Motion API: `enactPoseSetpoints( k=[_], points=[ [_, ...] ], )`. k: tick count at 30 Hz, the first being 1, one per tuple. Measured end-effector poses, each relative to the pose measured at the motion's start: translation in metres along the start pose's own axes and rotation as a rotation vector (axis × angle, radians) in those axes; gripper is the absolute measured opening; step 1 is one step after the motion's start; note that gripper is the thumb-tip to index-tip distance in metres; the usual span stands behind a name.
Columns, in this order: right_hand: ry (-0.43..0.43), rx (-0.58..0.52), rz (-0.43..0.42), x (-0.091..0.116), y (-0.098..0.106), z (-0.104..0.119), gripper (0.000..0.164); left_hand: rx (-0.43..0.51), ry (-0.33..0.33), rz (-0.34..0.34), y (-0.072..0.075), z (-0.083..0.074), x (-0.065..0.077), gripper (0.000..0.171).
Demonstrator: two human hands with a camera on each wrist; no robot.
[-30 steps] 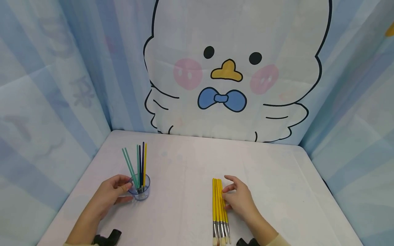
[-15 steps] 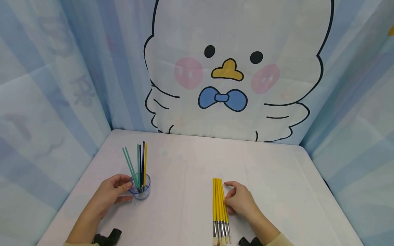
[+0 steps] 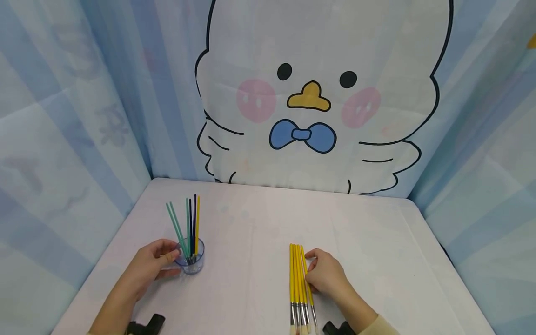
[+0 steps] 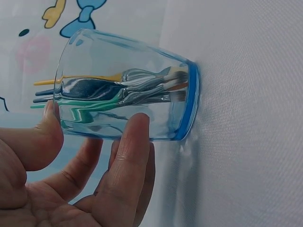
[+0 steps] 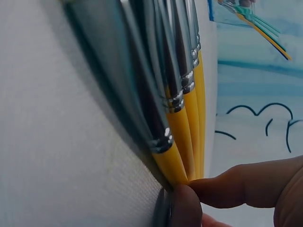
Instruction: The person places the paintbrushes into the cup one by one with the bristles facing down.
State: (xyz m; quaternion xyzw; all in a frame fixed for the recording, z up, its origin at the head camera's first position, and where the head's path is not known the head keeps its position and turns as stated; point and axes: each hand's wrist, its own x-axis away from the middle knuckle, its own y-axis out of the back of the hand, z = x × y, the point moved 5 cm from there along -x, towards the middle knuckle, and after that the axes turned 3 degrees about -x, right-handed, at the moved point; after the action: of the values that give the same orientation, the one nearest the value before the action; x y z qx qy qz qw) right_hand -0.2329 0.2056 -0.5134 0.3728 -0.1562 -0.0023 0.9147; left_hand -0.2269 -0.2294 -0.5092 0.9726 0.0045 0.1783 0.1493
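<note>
A clear blue-tinted cup (image 3: 197,267) stands upright at the left of the table, holding several thin paintbrushes (image 3: 187,223) with green, dark blue and yellow handles, bristles down. My left hand (image 3: 151,263) holds the cup's left side; in the left wrist view the thumb is at the rim and the fingers lie along the wall. Several yellow-handled paintbrushes (image 3: 295,279) lie side by side at centre right, bristles toward me. With thumb and index finger, my right hand (image 3: 328,274) pinches the handle of the rightmost paintbrush (image 5: 171,166), its bristle end slightly apart from the row.
A pale cloth covers the table (image 3: 251,223). Behind it hangs a curtain (image 3: 310,163) printed with a cartoon bird, and striped blue curtains (image 3: 54,163) close in the sides. Black wrist gear (image 3: 146,324) shows at the bottom edge by each forearm.
My right hand has moved slightly toward me, and the rightmost paintbrush has separated from the row, its bristle end swinging right. The left hand and cup have stayed in place.
</note>
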Motion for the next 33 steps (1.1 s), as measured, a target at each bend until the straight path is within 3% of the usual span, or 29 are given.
enactPoseSetpoints(
  k=[10, 21, 33],
  points=[
    [0.056, 0.024, 0.039, 0.007, -0.003, -0.002, 0.059, 0.002, 0.049, -0.003, 0.000, 0.009, 0.001, 0.040],
    [0.076, 0.128, -0.024, 0.005, 0.000, 0.006, 0.060, 0.012, 0.033, -0.011, -0.001, 0.003, -0.002, 0.040],
    [0.079, 0.157, -0.027, 0.007, -0.002, 0.008, 0.058, 0.025, 0.032, -0.006, -0.001, 0.003, -0.001, 0.040]
  ],
)
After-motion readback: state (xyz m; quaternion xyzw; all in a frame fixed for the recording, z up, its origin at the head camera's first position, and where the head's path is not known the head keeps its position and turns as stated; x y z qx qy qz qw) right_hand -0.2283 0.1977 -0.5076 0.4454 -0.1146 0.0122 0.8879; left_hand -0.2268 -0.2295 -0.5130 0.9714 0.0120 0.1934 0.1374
